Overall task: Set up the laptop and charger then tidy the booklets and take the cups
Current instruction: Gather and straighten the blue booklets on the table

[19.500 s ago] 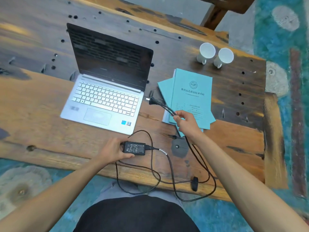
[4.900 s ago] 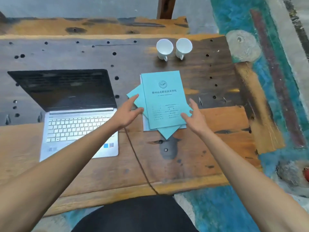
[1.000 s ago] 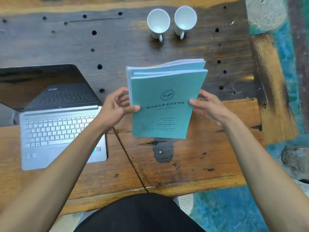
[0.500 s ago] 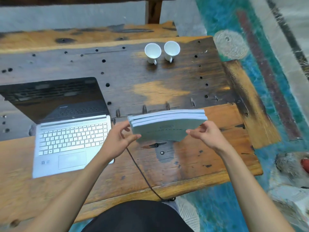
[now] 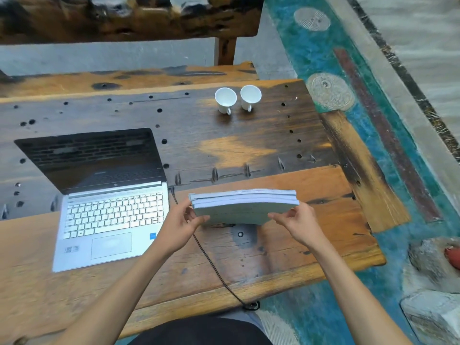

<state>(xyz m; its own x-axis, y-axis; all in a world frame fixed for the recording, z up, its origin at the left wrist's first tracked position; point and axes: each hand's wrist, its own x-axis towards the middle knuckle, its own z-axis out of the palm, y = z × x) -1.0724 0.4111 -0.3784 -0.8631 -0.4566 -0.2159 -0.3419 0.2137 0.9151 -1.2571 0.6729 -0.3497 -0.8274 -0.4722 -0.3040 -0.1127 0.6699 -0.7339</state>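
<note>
Head | left hand (image 5: pixel 179 224), right hand (image 5: pixel 297 221) grip booklets (image 5: pixel 245 202) by side edges | bare table (image 5: pixel 249 150) behind

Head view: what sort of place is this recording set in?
Probably an outdoor or courtyard seating spot, not an office: a rough, hole-riddled plank table, a rustic wooden bench behind it, and painted stone paving alongside.
</note>
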